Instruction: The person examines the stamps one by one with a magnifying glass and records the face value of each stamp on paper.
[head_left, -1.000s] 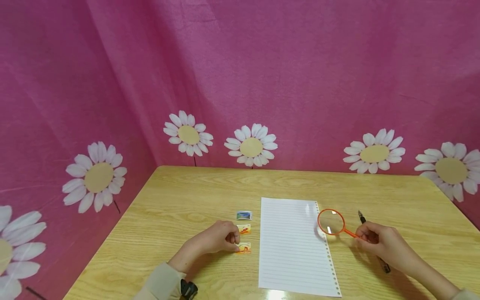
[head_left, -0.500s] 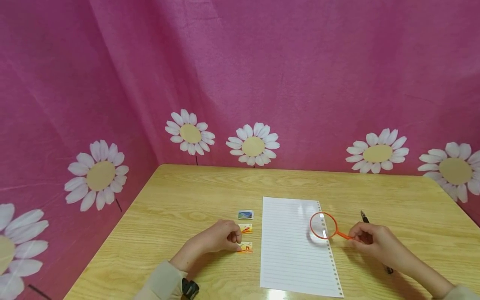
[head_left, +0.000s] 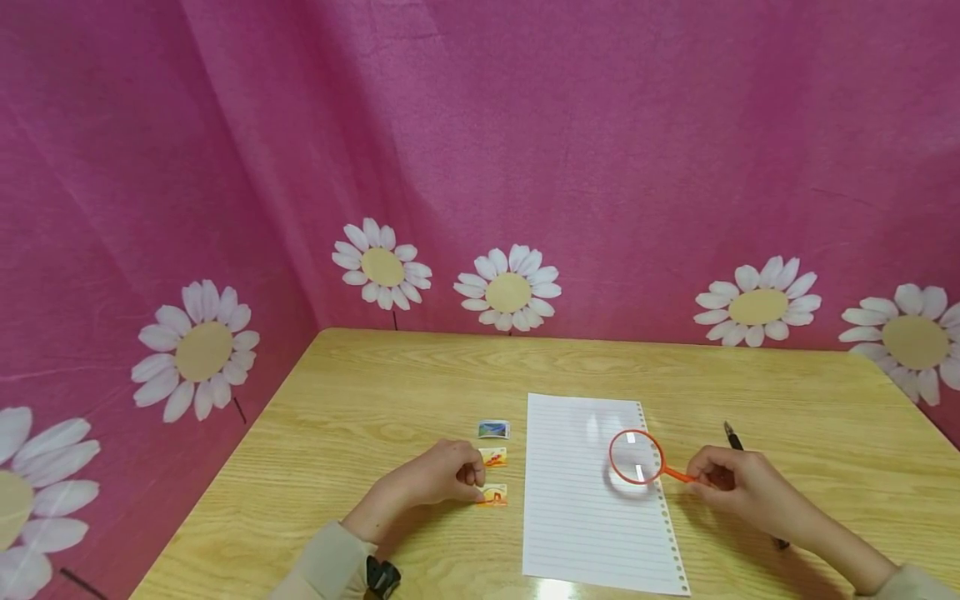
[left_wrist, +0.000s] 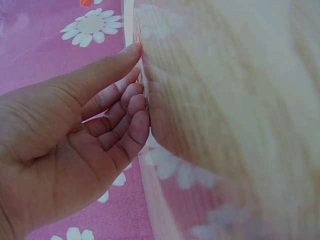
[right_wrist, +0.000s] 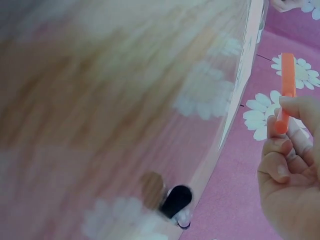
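My right hand (head_left: 742,483) pinches the orange handle of a magnifying glass (head_left: 678,474) between thumb and fingers. Its round lens hovers above the right, hole-punched side of a lined white sheet of paper (head_left: 577,508). In the right wrist view the handle (right_wrist: 288,75) sticks up past the thumb. My left hand (head_left: 438,477) rests on the table, fingers loosely bent, thumb tip at the left edge of the nearest yellow-orange stamp (head_left: 495,496). Beyond lie a second yellow stamp (head_left: 495,457) and a blue-green one (head_left: 493,429), in a column left of the paper.
A black pen (head_left: 732,435) lies on the table right of the paper, partly hidden beneath my right hand and forearm. The wooden table (head_left: 390,375) ends against a pink curtain (head_left: 600,167) printed with white daisies, at the back and left.
My right hand has moved left and slightly toward me, bringing the magnifying glass's lens from the paper's right edge farther over the sheet. My left hand stays by the stamps.
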